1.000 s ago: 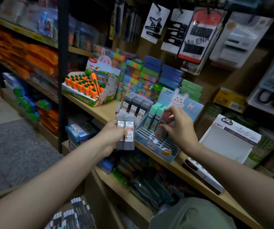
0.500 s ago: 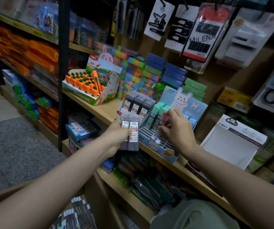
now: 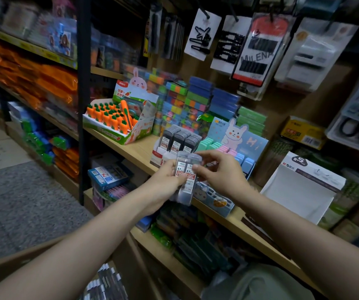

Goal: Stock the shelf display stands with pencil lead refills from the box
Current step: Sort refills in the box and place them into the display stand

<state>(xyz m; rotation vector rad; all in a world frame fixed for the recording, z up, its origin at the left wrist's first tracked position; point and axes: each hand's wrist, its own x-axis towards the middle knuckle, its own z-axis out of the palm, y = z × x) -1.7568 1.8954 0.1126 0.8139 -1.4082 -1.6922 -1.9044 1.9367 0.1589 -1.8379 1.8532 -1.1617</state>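
Down at the bottom left, a cardboard box (image 3: 44, 258) sits low with more dark lead refill packs (image 3: 107, 282) poking out of it. Just above that on the wooden shelf (image 3: 135, 151) there's a carrot eraser display (image 3: 118, 120) with a bunny on the card, well off to the left of the action.

Moving toward the middle, the left hand (image 3: 165, 180) is wrapped around a small stack of pencil lead refills (image 3: 186, 176), thumb across the front labels, holding them upright in front of the shelf edge. They're clear cases with red and white "0.7" stickers (can't count exactly how many are in the stack, at least two side by side). Right behind them is the grey refill stand (image 3: 179, 140), already holding three rows of dark refill cases.

Next over, the right hand (image 3: 219, 174) has come in close, fingers curled, thumb and forefinger pinching the top right case of that same stack. So both hands are on the refills.

Behind the right hand is the blue bunny display stand (image 3: 237, 135) with pastel green, pink and blue cases in its slots, front rows showing bare slots. Further right sits a white open display box (image 3: 302, 189), and hair clip cards (image 3: 228, 42) hang above.
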